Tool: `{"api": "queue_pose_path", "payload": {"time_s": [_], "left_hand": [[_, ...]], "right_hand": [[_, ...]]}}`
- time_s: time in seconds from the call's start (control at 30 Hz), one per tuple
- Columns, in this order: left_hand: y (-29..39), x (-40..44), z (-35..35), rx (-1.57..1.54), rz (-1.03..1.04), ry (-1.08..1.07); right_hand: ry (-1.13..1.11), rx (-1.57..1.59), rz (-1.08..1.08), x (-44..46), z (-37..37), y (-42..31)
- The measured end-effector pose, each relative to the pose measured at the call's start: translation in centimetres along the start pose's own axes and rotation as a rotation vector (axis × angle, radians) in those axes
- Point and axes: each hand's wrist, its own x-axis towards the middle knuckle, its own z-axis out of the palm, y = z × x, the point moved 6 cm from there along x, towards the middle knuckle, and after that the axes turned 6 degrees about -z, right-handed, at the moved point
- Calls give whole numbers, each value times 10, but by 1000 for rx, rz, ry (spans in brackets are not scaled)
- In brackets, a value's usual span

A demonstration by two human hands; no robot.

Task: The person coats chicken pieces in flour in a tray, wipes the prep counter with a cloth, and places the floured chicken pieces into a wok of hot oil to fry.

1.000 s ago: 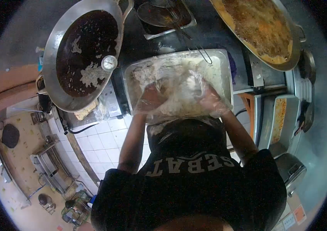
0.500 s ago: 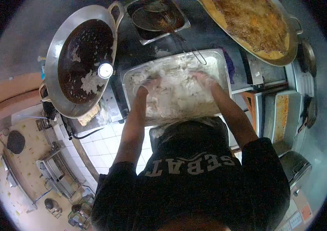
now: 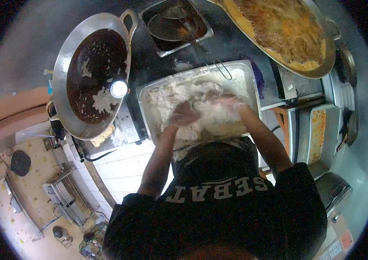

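Note:
A large metal tray (image 3: 254,82) holds white flour and flour-coated pieces (image 3: 169,96). Both hands are inside it and look covered by thin clear gloves. My left hand (image 3: 184,114) is over the flour left of the middle, its fingers blurred by motion. Right of the middle, my right hand (image 3: 227,103) touches the floury mass, smeared as well. Whether either hand grips a piece cannot be made out.
At the left stands a wide pan (image 3: 62,73) of dark oil with a round thermometer (image 3: 118,89). A second pan (image 3: 262,45) of bubbling oil is at the upper right. A strainer (image 3: 166,27) rests on a small tray (image 3: 208,34) behind.
Both hands have moved closer together than half a second ago and are lower in the tray. The flour and pieces beneath them have shifted. The view has tilted slightly.

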Motion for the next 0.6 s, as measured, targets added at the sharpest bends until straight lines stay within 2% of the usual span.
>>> {"api": "queue_pose_path", "payload": {"time_s": [0.07,0.13,0.17,0.23,0.3,0.33,0.4,0.47,0.53,0.57,0.6], "left_hand": [[-11,-6,-15,-368,464,-56],[-34,-5,-50,-493,375,-111],[-84,34,-40,-261,134,62],[-144,82,-24,-30,-108,237],[-142,94,-34,-147,158,378],[-144,112,-27,-146,158,377],[-123,127,-12,-76,230,290],[-100,139,8,22,339,177],[-86,148,29,135,455,98],[-78,149,37,213,515,76],[-73,147,45,297,581,80]], "right_hand": [[92,-52,73,-20,-18,-28],[187,-42,140,-13,-47,-13],[231,-19,163,-6,-62,1],[237,34,122,13,-81,36],[39,127,-193,41,-85,66],[-164,209,-475,51,-78,71],[-440,236,-745,58,-46,62],[-429,115,-640,70,-11,56],[-103,-24,138,71,16,54],[-106,-25,135,74,15,64],[-272,48,-5,82,21,80]]}}
